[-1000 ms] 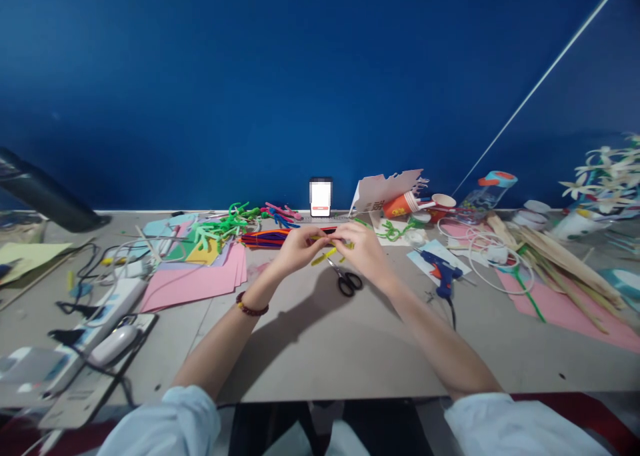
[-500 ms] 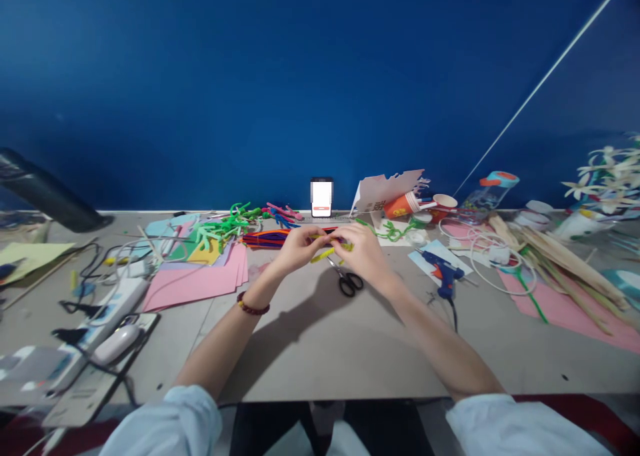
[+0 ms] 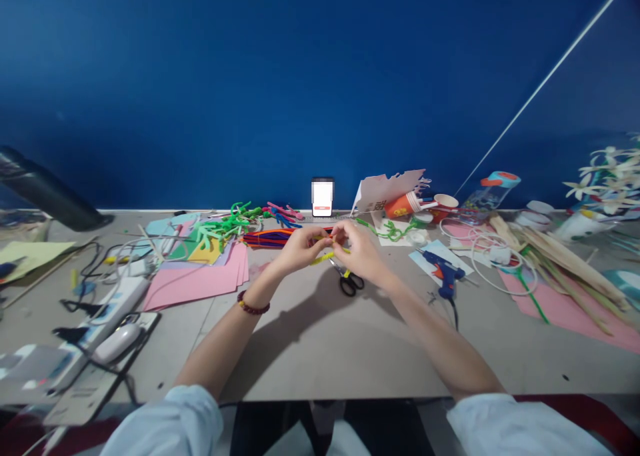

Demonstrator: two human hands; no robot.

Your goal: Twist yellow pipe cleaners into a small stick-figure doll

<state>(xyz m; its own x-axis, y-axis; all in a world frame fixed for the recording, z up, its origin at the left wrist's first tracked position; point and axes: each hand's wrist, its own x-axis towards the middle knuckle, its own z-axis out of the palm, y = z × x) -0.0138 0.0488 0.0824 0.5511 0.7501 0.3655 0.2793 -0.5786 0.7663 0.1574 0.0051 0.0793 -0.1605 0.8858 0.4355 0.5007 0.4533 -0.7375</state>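
Both hands meet above the middle of the table, fingertips together on a yellow pipe cleaner (image 3: 323, 259). My left hand (image 3: 303, 249) pinches it from the left, thumb against fingers. From the right, my right hand (image 3: 361, 251) closes on it, its fingertips curled. Yellow ends stick out below the fingers; the part between the fingertips is mostly hidden. Black-handled scissors (image 3: 351, 284) lie on the table just below the hands, blades pointing away. Behind my left hand lies a bundle of purple, red and orange pipe cleaners (image 3: 267, 238).
Pink paper (image 3: 195, 285) and green twisted pipe cleaners (image 3: 233, 223) lie to the left, near a power strip (image 3: 100, 323). A lit phone (image 3: 323, 197) stands against the blue wall. On the right are a blue glue gun (image 3: 445, 274), paper cups (image 3: 404, 205) and a coiled white cable (image 3: 493, 279).
My right fingers have lifted and bent slightly more around the yellow pipe cleaner, and its lower end has shifted down. My left hand has barely moved.
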